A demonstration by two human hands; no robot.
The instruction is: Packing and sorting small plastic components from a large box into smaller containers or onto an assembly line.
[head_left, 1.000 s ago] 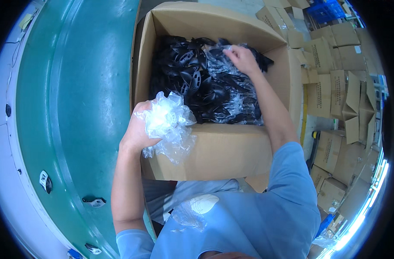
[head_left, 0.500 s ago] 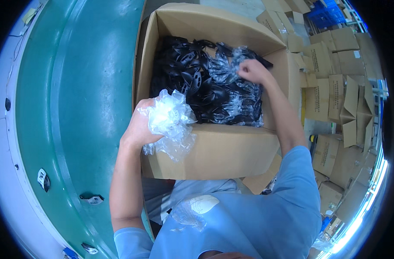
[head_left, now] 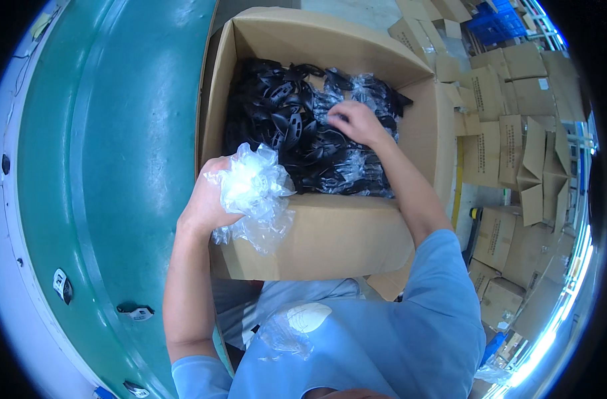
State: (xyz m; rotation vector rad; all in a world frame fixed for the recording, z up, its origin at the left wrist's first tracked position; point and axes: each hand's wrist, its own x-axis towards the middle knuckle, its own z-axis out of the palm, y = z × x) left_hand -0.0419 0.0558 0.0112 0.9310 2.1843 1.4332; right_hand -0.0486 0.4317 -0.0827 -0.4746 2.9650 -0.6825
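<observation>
Green bench, long and glossy, runs down the left side [head_left: 137, 166]. Stacked cartons crowd the right side, brown, several with flaps up [head_left: 483, 156]. Centre: one large box, open-topped, close against the bench's right edge, near flap folded outward and down [head_left: 317, 236]. Person at the near side, blue shirt [head_left: 383, 326], both forearms reaching out to the box.

Inside the box: a heap of black parts, curved and glossy, some with slots, loose at left [head_left: 257, 106]. Clear bags lie among them at right and toward the far right, dark pieces showing through [head_left: 376, 93]. Blue crate far right, beyond the cartons [head_left: 496, 25].

Wad of crumpled clear plastic over the box's near left corner, partly hanging across the near flap [head_left: 251, 183]. Left hand wrapped round its left side; fingertips buried in plastic, so their spread is hidden [head_left: 207, 199]. Right hand inside the box, low over the bags and parts, right of the loose heap [head_left: 358, 123]. Its fingers curl toward the thumb; cannot tell whether anything is pinched.

Smallest: three black-and-white pieces on the bench's near end, well apart [head_left: 137, 312].
</observation>
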